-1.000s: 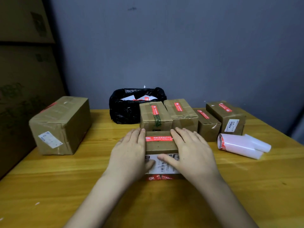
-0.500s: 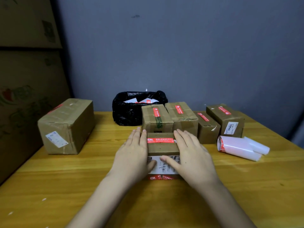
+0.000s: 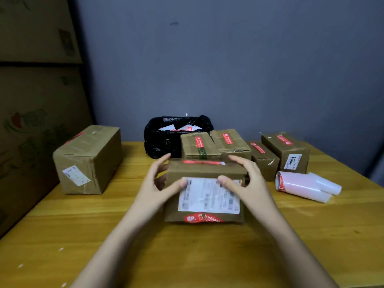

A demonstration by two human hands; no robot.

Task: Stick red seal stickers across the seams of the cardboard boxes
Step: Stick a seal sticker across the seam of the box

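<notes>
Small cardboard box [image 3: 205,183] sits at centre of the wooden tabletop [image 3: 207,256], near edge; appears tipped or partly lifted, frame is motion-blurred so cannot tell for sure; left hand [image 3: 154,183] grips its left side, thumb on the front face, fingers [image 3: 163,161] reaching round the left end; right hand [image 3: 247,181] grips the right side, thumb on the front face at the top edge of the white shipping label [image 3: 208,196], fingers curled over the top right corner; one red seal sticker [image 3: 202,162] lies along the top far edge of this box, another red sticker [image 3: 202,217] sits on the front face below the label, at the bottom edge.

Just behind it, a row of four sealed boxes [image 3: 230,146], each with a red sticker on top; rightmost one carries a white label on its front; black plastic bag [image 3: 164,138] behind the row, open, with white and red scraps inside; large taped box [image 3: 89,159] stands well apart to the left, white label on its end; sticker roll [image 3: 301,186] lies on its side at right, near the rightmost box, white backing with red showing at its left end; grey wall behind, big cartons stacked at far left.
</notes>
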